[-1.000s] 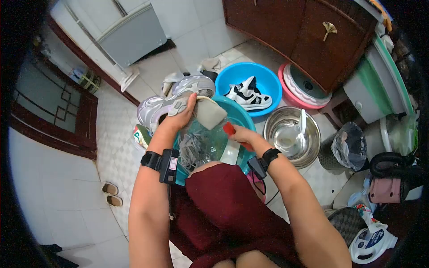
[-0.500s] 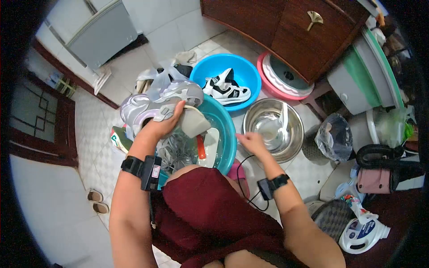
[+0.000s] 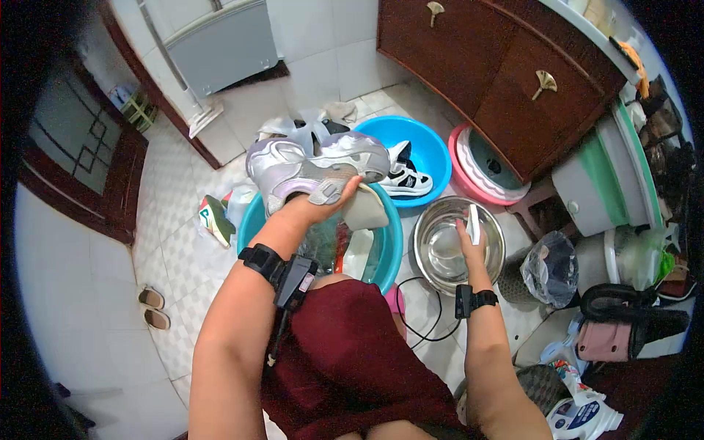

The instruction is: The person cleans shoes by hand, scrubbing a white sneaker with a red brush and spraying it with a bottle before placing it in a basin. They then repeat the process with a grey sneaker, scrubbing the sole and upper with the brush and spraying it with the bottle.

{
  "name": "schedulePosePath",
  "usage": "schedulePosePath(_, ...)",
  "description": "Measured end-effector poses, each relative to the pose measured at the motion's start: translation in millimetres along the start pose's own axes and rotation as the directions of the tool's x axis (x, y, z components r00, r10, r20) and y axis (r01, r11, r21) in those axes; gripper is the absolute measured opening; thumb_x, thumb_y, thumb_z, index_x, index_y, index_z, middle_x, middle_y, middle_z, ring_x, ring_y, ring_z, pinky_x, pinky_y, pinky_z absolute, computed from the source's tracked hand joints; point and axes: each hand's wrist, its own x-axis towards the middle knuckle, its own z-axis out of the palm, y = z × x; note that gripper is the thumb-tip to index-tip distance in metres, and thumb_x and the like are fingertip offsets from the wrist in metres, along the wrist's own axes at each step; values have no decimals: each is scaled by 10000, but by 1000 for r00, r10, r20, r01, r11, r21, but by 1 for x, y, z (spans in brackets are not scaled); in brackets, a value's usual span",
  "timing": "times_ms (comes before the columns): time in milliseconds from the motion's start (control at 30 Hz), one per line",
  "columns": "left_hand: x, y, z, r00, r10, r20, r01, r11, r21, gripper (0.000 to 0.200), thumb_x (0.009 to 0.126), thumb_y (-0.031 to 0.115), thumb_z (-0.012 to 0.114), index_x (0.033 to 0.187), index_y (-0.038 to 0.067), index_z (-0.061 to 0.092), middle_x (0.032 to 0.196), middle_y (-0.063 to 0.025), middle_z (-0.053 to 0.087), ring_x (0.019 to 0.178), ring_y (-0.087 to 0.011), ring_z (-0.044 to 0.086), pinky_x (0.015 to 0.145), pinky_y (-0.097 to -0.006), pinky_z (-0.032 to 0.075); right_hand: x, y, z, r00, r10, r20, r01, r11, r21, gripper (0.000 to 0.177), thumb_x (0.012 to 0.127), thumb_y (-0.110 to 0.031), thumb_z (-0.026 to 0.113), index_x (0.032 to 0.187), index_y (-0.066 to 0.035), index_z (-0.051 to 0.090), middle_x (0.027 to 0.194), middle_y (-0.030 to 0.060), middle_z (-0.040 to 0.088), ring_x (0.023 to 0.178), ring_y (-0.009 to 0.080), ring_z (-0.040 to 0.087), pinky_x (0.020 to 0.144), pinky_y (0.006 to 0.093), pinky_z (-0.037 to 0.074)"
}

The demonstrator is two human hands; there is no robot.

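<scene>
My left hand (image 3: 323, 205) is closed on a silver and lilac sneaker (image 3: 315, 170), raised over the teal basin (image 3: 394, 246). Beside that hand hangs a cream-coloured piece (image 3: 364, 208), its tongue or insole, I cannot tell which. In the basin's water lie grey laces, something red and a white object (image 3: 358, 253). Over the steel bowl (image 3: 438, 275), my right hand (image 3: 469, 238) has its fingers around a white handled tool (image 3: 474, 224). A black and white sneaker (image 3: 407, 180) rests in the blue basin (image 3: 435, 150).
A pink basin (image 3: 462, 172) stands beneath the brown cabinet (image 3: 506, 95). A lined trash bin (image 3: 550, 268) is right of the steel bowl. A black cable (image 3: 440, 312) loops over the floor. A green and white shoe (image 3: 215, 220) lies left of the teal basin.
My right hand has moved right, from beside the teal basin to the steel bowl, and taken hold of the white tool. The view has shifted; my left hand still holds the sneaker.
</scene>
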Motion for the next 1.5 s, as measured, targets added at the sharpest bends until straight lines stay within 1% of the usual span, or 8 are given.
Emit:
schedulePosePath(100, -3, -1, 0, 1000, -2, -25, 3, 1000, 18, 449, 955, 391, 315, 1070, 47, 580, 1078, -196, 585, 1025, -373, 537, 891, -416, 420, 12, -18, -1, 990, -23, 137, 46, 984, -169, 423, 811, -225, 693, 1168, -35, 570, 932, 52, 630, 824, 117, 582, 740, 255, 458)
schedulePosePath(200, -6, -1, -3, 998, -43, 45, 40, 997, 67, 474, 952, 414, 303, 1103, 60, 580, 1143, -181, 575, 1066, -358, 531, 919, -413, 414, 23, -61, 7, 936, -301, 185, 310, 950, -26, 325, 801, -222, 695, 1042, -15, 625, 878, 73, 651, 801, 160, 604, 750, 280, 472)
schedulePosePath(233, -3, -2, -7, 990, -50, 135, 32, 991, 127, 473, 954, 415, 298, 1127, 75, 578, 1169, -166, 571, 1081, -346, 529, 929, -406, 414, 10, -122, 17, 956, -219, 196, 181, 964, 194, 284, 800, -211, 699, 999, -21, 631, 832, 44, 644, 739, 144, 601, 696, 268, 480)
schedulePosePath(333, -6, -3, -5, 992, 15, 122, -26, 996, 89, 457, 956, 402, 306, 1127, 74, 575, 1160, -162, 575, 1079, -338, 533, 931, -398, 415, 21, -174, 18, 825, -140, 548, 60, 985, 162, 274, 792, -209, 711, 981, -27, 633, 816, 34, 648, 691, 120, 602, 641, 247, 483)
schedulePosePath(433, -3, -4, 0, 994, 21, 108, -35, 991, 129, 435, 957, 377, 315, 1137, 72, 569, 1165, -152, 577, 1087, -322, 534, 942, -389, 411, 22, -226, 39, 747, -112, 655, 106, 993, 49, 295, 790, -229, 716, 979, -18, 635, 803, 41, 653, 677, 99, 603, 584, 238, 482)
schedulePosePath(633, 2, -24, 28, 985, 139, -106, -131, 988, 81, 423, 924, 417, 378, 1071, 78, 584, 1127, -142, 594, 1037, -349, 549, 908, -409, 422, 34, -266, 82, 734, -56, 677, 120, 992, -47, 318, 797, -287, 706, 942, -8, 657, 776, 63, 660, 605, 110, 598, 512, 252, 484)
schedulePosePath(1133, -5, 7, -16, 995, 77, -60, -69, 990, 125, 421, 956, 392, 335, 1003, 51, 577, 1018, -158, 600, 938, -338, 568, 832, -402, 443, 43, -281, 98, 831, -81, 551, 99, 995, -2, 268, 808, -243, 692, 953, -22, 654, 723, 58, 644, 537, 116, 558, 483, 256, 464)
schedulePosePath(1500, -2, 13, -23, 989, -76, -128, 48, 976, -211, 515, 971, 434, 266, 1020, 21, 570, 1046, -209, 584, 978, -377, 547, 850, -417, 423, 42, -286, 89, 848, -31, 529, 31, 999, 9, 248, 801, -206, 702, 958, -21, 649, 709, 54, 627, 551, 118, 561, 475, 263, 445)
